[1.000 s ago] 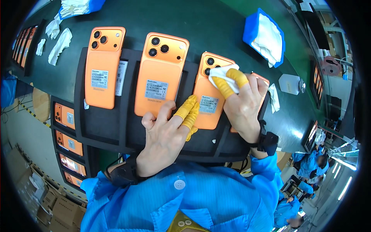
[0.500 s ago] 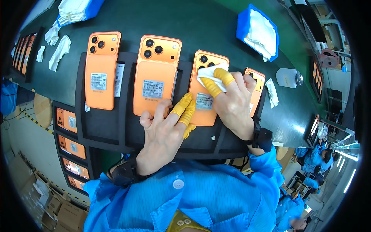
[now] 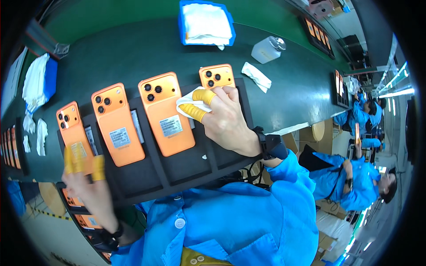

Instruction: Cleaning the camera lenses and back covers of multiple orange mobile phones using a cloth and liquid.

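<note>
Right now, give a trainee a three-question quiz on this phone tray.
1. How many orange phones lie on the black tray?
2. True or false: the right hand presses a white cloth held under yellow finger cots.
3. The left hand is on: A) the leftmost phone B) the white bottle C) the blue bin.

Key: 1. four; 2. true; 3. A
</note>
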The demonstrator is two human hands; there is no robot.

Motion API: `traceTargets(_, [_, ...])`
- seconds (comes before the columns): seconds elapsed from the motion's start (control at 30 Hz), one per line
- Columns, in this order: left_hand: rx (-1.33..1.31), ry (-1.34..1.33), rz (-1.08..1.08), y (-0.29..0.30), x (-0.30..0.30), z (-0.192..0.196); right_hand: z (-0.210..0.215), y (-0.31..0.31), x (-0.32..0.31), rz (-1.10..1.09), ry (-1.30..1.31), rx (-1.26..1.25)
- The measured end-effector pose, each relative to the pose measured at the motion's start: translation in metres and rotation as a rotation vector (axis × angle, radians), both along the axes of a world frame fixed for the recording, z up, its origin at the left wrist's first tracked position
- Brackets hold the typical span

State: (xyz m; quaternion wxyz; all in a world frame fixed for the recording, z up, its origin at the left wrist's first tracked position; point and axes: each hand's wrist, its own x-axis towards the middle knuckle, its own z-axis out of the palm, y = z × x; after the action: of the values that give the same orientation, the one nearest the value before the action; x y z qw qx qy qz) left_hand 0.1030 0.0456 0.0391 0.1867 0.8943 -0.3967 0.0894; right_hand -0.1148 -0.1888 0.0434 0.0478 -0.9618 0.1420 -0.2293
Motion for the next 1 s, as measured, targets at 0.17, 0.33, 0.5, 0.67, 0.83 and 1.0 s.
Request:
traceTargets(0.17, [0.019,0.256,0.265,0.068,0.069,-0.041,0.0,-0.005,-0.024,-0.104,-0.073,-0.046])
traceTargets(0.33, [-0.329,0.657,0.111,0.073,0.064,-0.049,0.002,-0.029,-0.069,-0.461,-0.127,-0.063])
traceTargets(0.5, [-0.247,0.476,-0.009,0.037,0.021,-0.052,0.027,-0.037,-0.095,-0.537,-0.298,0.023])
traceTargets(0.67, [-0.254,0.423,-0.125,-0.001,-0.019,-0.033,0.066,-0.005,-0.063,-0.385,-0.365,-0.049])
traceTargets(0.83, [-0.112,0.103,-0.021,-0.017,-0.044,-0.015,0.05,-0.011,0.001,-0.057,-0.078,-0.088])
traceTargets(1.0, [0.044,0.221,-0.344,-0.035,-0.074,-0.005,0.008,-0.02,0.035,0.01,0.0,-0.098])
